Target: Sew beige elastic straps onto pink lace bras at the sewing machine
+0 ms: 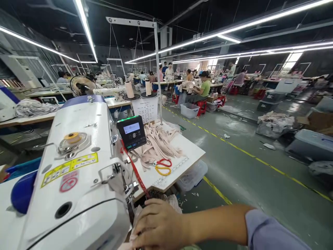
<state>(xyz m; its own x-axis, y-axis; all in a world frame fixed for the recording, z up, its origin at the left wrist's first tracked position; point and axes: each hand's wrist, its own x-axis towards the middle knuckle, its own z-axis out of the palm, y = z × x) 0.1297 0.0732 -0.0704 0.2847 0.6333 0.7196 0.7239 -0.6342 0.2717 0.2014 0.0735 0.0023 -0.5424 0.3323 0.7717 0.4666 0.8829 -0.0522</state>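
Observation:
At the bottom centre, my right hand (158, 224) is at the needle end of a white sewing machine (78, 187). Its fingers are bent over a piece of pale pink fabric (137, 214), pressing on it; the fingertips are partly hidden. My left hand is out of view. Just beyond the hand, a red printed strap (135, 170) runs down the table edge. Scissors with red and yellow handles (163, 167) lie on the white tabletop (191, 149), beside a heap of pale fabric strips (161, 140).
A control panel (132, 132) with a lit screen stands behind the machine head. Two thread cones (129, 90) sit near a white thread stand pole (158, 69). A clear plastic bin (192, 177) is below the table corner. Farther off, a person in a green shirt (205, 88) sits working.

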